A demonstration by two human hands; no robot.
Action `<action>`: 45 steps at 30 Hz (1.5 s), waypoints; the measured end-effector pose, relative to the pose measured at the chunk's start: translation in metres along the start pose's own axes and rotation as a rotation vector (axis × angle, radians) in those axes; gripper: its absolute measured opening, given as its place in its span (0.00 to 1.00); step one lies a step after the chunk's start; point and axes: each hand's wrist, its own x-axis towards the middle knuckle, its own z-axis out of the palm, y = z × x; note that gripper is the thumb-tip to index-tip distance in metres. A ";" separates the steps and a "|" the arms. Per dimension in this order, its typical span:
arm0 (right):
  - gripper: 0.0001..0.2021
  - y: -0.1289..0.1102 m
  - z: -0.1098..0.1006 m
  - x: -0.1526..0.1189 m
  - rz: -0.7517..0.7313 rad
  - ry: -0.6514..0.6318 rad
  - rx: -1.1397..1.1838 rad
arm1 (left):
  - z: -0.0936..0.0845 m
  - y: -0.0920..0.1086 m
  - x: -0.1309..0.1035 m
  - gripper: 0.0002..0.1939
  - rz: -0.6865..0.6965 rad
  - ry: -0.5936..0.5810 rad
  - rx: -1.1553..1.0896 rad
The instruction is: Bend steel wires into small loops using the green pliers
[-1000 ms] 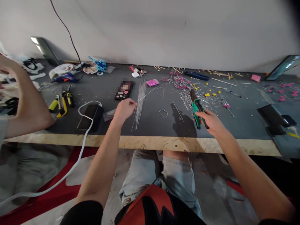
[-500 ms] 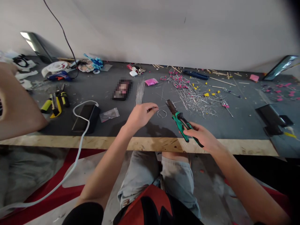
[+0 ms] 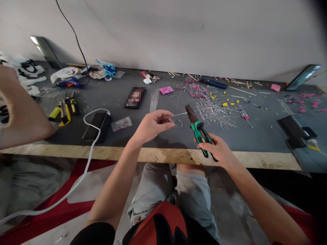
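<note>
Left hand (image 3: 153, 126) pinched a thin wire (image 3: 178, 115) above the surface (image 3: 107, 98), likely to steady it where it met the pliers (image 3: 198, 129); right hand (image 3: 217, 149) gripped their handles, leaving the head free. Loose wires (image 3: 154, 98) lay just beyond the left hand.

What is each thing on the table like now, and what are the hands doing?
Left hand: pinching a thin wire.
Right hand: gripping green pliers.
Thin wire: held, reaching the pliers.
Green pliers: held up; can't tell if shut.
Straight wires: bundled.
Wire loop: bent round.
Pink packet: lying down.
</note>
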 end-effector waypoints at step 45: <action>0.14 -0.002 0.020 -0.005 -0.049 -0.108 -0.140 | 0.090 -0.034 -0.010 0.10 -0.058 0.540 -0.492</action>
